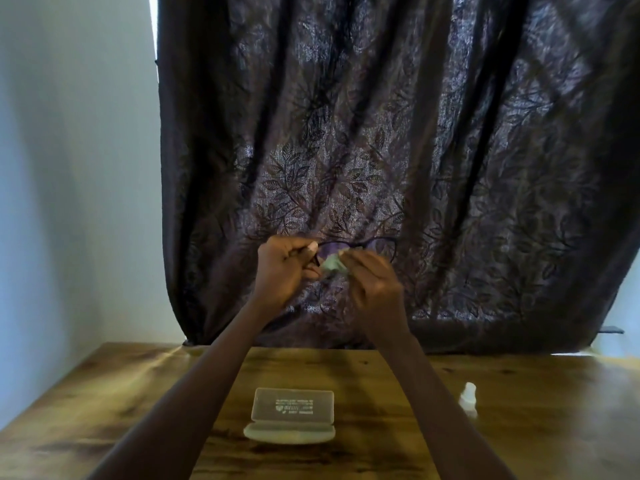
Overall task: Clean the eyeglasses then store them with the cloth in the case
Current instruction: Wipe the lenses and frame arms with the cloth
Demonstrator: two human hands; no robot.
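At mid-frame, before the dark leaf-patterned curtain [381, 116], we see the left hand [282, 268] pinching one end of the eyeglasses [376, 249], while the right hand [374, 282] pinches a pale green cloth [332, 263] against a lens. Below, the open case [292, 415] lies on the wooden table [104, 393], with a small white bottle [467, 398] at lower right. The lid's print is too blurred to read.

A purple-brown, leaf-patterned fabric curtain [398, 133] is filling the centre; a pale green cloth [333, 264] is showing against black-rimmed eyeglasses [375, 249].
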